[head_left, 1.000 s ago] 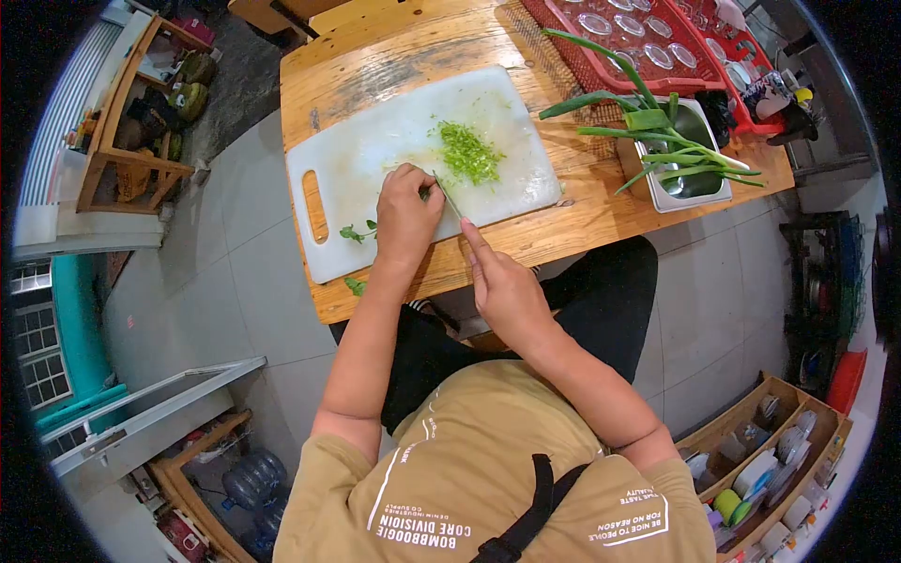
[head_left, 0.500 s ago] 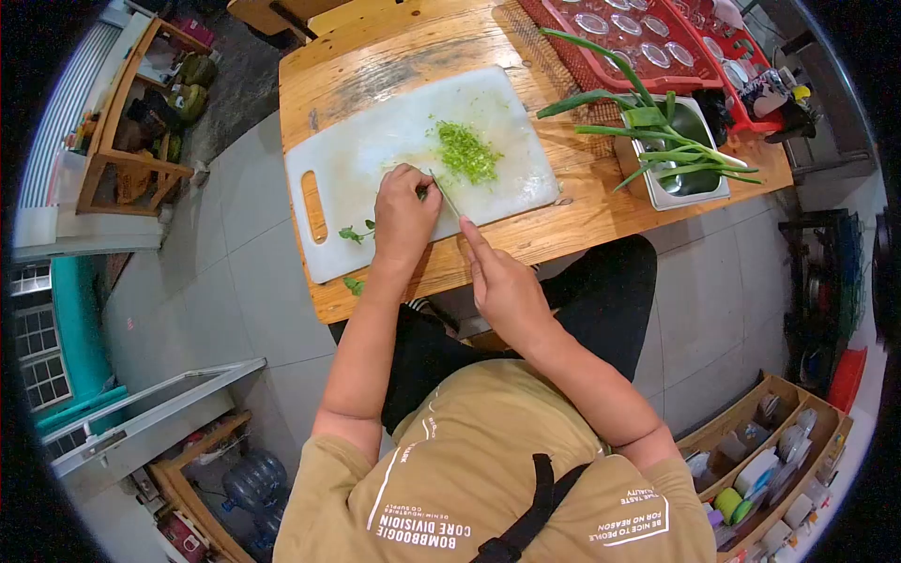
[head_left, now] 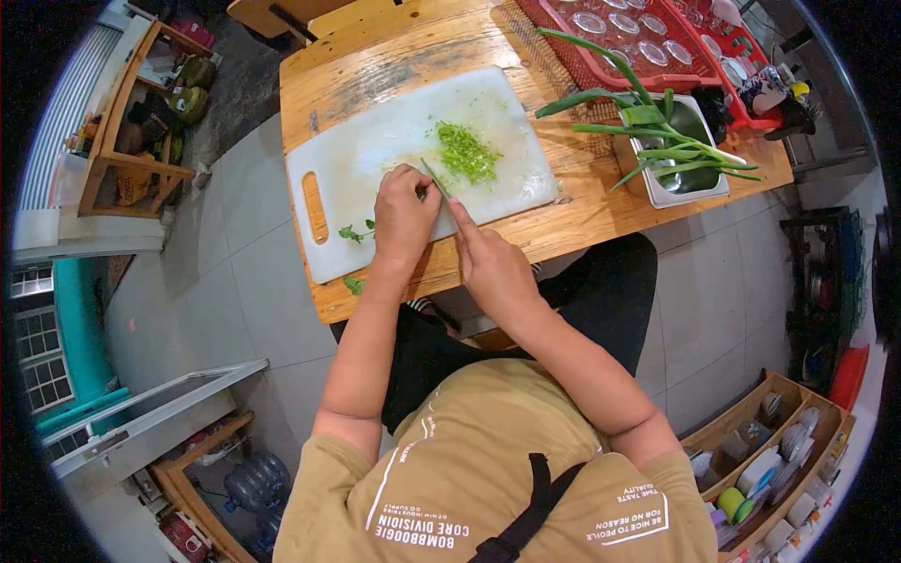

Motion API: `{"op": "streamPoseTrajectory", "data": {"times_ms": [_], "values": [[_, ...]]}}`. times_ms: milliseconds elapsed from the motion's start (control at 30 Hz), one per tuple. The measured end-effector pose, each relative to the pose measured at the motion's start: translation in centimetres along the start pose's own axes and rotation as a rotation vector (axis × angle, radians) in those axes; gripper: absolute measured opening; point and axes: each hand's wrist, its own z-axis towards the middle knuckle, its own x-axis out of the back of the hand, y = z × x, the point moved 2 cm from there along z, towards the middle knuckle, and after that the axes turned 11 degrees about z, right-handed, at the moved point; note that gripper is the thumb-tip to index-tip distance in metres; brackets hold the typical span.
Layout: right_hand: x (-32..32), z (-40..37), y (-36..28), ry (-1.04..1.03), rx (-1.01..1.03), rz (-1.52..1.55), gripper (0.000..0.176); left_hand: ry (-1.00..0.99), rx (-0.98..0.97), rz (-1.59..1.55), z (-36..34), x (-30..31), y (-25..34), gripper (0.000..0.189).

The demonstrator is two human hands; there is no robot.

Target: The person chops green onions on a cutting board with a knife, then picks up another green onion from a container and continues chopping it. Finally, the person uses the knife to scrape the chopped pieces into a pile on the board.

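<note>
Left hand: yours lay knuckles-up on the cutting board, fingers curled down and drawn together. A sliver of green showed at the fingertips, but whether they pinned a stalk could not be told.
Right hand: yours was closed around the handle of the knife, forefinger stretched out along the back of the blade. The handle itself was hidden in your palm.
Knife: its thin blade ran slantwise just beside your left fingertips, between them and the chopped greens. Whether the edge touched the board could not be told.
Chopped greens: a loose heap lay on the far middle of the board, just past the blade, with fine bits scattered around it.
Cutting board: white, with a handle slot at its left end, it lay slantwise on the wooden table.
Scraps: a small leafy sprig lay on the board just left of your left wrist. Another green scrap sat on the table by its near edge.
Spring onions: whole ones lay across a metal tray to the right of the board, their tops sticking out over its rim.
Red crate: it held glasses and stood at the far right of the table, behind the tray.
</note>
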Motion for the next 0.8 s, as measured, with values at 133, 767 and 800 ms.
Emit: {"op": "streamPoseTrajectory", "data": {"times_ms": [133,767,800], "values": [[0.6,-0.7,-0.1,-0.007,0.015,0.04,0.061,0.045,-0.018,-0.005,-0.1,-0.1,-0.3,0.009],[0.0,-0.4,0.3,0.026,0.032,0.056,0.059,0.024,-0.014,0.006,-0.1,-0.1,-0.4,0.01],[0.5,-0.8,0.0,0.007,0.02,0.064,0.059,0.038,-0.031,0.005,-0.1,0.0,-0.4,0.01]]}}
